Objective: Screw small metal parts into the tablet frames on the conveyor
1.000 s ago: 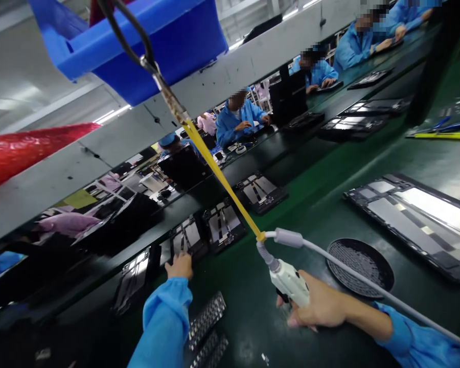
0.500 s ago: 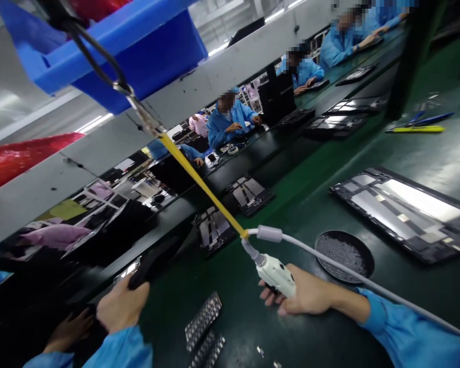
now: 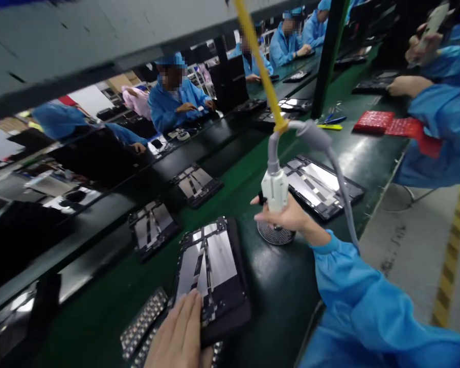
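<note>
My left hand [image 3: 178,332] grips the lower edge of an opened tablet [image 3: 214,260], fingers stretched over its inner side. Silver panels and dark ribbon cables show inside, and the tablet lies slightly tilted above the green bench. In my right hand [image 3: 287,214] is a white electric screwdriver [image 3: 275,186], cable end up, hanging from a yellow strap [image 3: 258,56]. Its tip is hidden by the hand. Directly below the right hand sits a round dark dish [image 3: 276,236] with a gridded surface. Strips of small parts [image 3: 143,322] lie beside and partly under the tablet.
Another opened tablet [image 3: 322,186] lies beyond my right hand. Two more opened tablets [image 3: 153,230] stand at the left. Yellow and blue tweezers [image 3: 329,126] and a red wrapped package [image 3: 373,122] are farther right. A co-worker's blue sleeve [image 3: 444,107] enters at the right.
My left hand has come from the far left to the middle with the opened tablet. The view has swung right, and the screwdriver now hangs more upright in my right hand.
</note>
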`<act>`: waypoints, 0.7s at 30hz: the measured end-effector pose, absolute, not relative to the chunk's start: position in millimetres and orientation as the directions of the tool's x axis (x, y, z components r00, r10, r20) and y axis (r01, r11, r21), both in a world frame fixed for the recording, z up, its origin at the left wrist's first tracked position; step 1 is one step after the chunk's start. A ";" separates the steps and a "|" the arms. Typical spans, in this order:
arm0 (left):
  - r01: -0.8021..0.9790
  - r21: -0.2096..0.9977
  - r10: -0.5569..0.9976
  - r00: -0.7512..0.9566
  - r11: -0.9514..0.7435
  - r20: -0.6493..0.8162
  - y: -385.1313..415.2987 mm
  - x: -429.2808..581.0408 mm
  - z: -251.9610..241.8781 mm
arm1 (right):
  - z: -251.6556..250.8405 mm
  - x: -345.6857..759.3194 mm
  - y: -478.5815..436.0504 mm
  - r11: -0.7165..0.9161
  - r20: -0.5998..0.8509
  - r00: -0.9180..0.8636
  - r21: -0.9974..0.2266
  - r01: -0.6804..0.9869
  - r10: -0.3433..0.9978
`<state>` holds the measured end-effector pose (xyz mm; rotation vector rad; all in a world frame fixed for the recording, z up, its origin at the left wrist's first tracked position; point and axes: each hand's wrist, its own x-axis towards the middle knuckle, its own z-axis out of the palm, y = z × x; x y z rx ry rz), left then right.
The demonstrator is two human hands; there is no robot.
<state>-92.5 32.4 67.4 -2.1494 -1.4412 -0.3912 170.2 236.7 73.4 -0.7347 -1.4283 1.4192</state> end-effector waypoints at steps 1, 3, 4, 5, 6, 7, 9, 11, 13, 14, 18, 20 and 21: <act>0.925 -0.236 0.810 0.376 -0.298 0.450 28.3 -82.4 59.6 | 70.7 178.0 240.5 0.174 0.228 -0.309 -0.966 -0.193 0.923; 0.915 -0.207 0.855 0.398 -0.345 0.332 24.8 -64.3 44.3 | 63.6 188.3 246.1 0.217 0.257 -0.209 -0.956 -0.197 0.943; 0.904 -0.193 0.858 0.425 -0.382 0.288 25.9 -55.8 37.3 | 59.7 190.8 247.7 0.230 0.267 -0.169 -0.950 -0.211 0.949; 0.895 -0.178 0.860 0.444 -0.410 0.252 28.8 -47.5 30.8 | 56.0 191.8 248.7 0.237 0.273 -0.144 -0.945 -0.228 0.951; 0.892 -0.159 0.864 0.450 -0.423 0.227 33.3 -39.4 25.1 | 52.7 191.5 249.1 0.237 0.273 -0.130 -0.941 -0.241 0.953; 0.897 -0.138 0.872 0.440 -0.419 0.214 38.7 -31.3 20.2 | 49.8 190.3 249.0 0.233 0.269 -0.123 -0.940 -0.248 0.955; 0.914 -0.097 0.888 0.405 -0.393 0.217 49.9 -15.3 12.8 | 45.7 186.9 248.1 0.221 0.256 -0.124 -0.944 -0.243 0.959; 0.920 -0.058 0.888 0.390 -0.388 0.245 59.1 0.5 8.1 | 43.6 183.7 246.8 0.221 0.252 -0.125 -0.950 -0.223 0.960; 0.920 -0.020 0.878 0.380 -0.391 0.290 65.2 15.0 6.2 | 42.9 181.4 245.4 0.221 0.249 -0.123 -0.954 -0.204 0.961; 0.922 -0.001 0.877 0.369 -0.387 0.307 67.5 21.0 6.4 | 42.7 180.5 244.8 0.217 0.244 -0.127 -0.956 -0.196 0.961; 0.919 0.084 0.880 0.339 -0.385 0.332 73.9 27.3 16.6 | 41.3 176.8 242.9 0.176 0.206 -0.176 -0.969 -0.172 0.963; 0.886 0.146 0.852 0.360 -0.440 0.381 74.9 17.3 26.5 | 39.7 174.9 242.7 0.165 0.195 -0.203 -0.974 -0.157 0.960; 0.869 0.186 0.836 0.352 -0.459 0.421 74.7 9.7 32.2 | 38.9 174.0 242.6 0.162 0.192 -0.213 -0.975 -0.152 0.958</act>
